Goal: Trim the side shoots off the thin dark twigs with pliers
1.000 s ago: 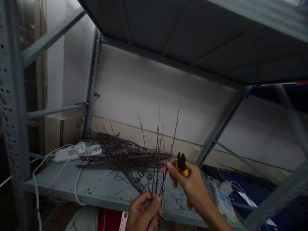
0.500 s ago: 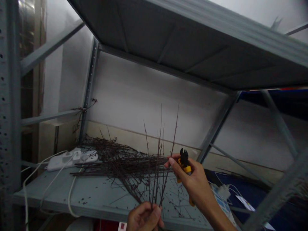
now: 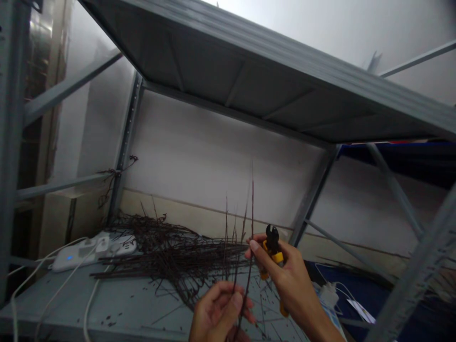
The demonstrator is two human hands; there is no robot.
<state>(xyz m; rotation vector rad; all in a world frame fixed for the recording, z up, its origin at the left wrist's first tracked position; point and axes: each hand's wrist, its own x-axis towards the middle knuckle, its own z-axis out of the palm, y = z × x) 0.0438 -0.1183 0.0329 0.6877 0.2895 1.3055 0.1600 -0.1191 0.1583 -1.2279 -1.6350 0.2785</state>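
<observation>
My left hand (image 3: 221, 311) is closed around the lower ends of a few thin dark twigs (image 3: 226, 237), which stand roughly upright. My right hand (image 3: 285, 270) holds diagonal cutters (image 3: 272, 240) with black jaws and yellow handles against its palm; the jaws point up and look parted. Its thumb and forefinger also pinch one twig (image 3: 252, 204) partway up, whose lower end runs down to my left hand. Behind the hands, a large tangled heap of dark twigs (image 3: 160, 242) lies on the grey metal shelf (image 3: 135, 304).
On the left of the shelf lies a white power strip (image 3: 71, 256) with plugs and trailing white cables (image 3: 90, 297). A grey upper shelf (image 3: 213, 71) hangs overhead. Slanted metal braces (image 3: 359, 266) stand at the right, beside dark blue cloth (image 3: 388, 289). Twig scraps litter the shelf.
The view has tilted up and turned slightly right. The twigs in my left hand have shifted, and the one pinched by my right hand now stands straighter. The cutters remain in my right hand.
</observation>
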